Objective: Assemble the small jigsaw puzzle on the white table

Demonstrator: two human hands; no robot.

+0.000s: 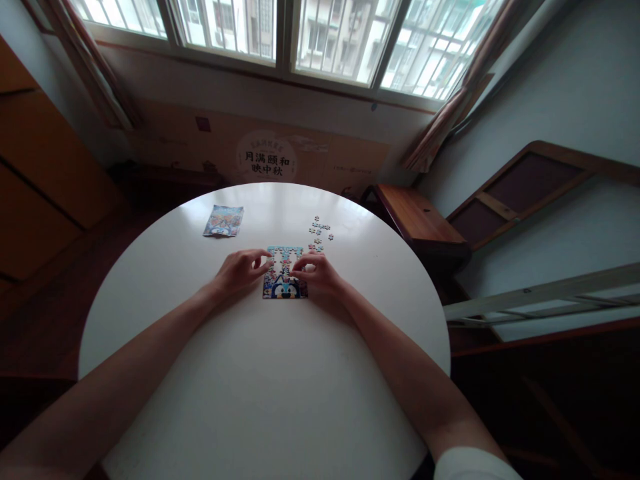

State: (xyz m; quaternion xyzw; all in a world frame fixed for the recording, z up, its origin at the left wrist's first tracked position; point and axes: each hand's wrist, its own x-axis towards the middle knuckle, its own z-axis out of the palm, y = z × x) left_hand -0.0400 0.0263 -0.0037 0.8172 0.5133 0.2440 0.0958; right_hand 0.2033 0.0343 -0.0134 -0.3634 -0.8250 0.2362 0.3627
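Note:
A small, partly filled jigsaw puzzle [286,288] lies flat on the white round table [260,373], with a dark blue cartoon figure along its near edge and white gaps higher up. My left hand [243,268] rests at its left edge, thumb and forefinger curved but apart, fingertips by the border. Over the right part of the puzzle, my right hand [320,272] has thumb and forefinger pinched together near the middle gap. What they pinch looks like a small jigsaw piece, mostly hidden by the fingertips. Several loose jigsaw pieces [319,232] are scattered just beyond my right hand.
At the table's far left lies a colourful printed packet [224,221]. A wooden stool or bench [420,217] stands beyond the right edge, near a leaning wooden frame [520,180]. Barred windows [335,40] and a cardboard panel with writing [267,157] are behind the table.

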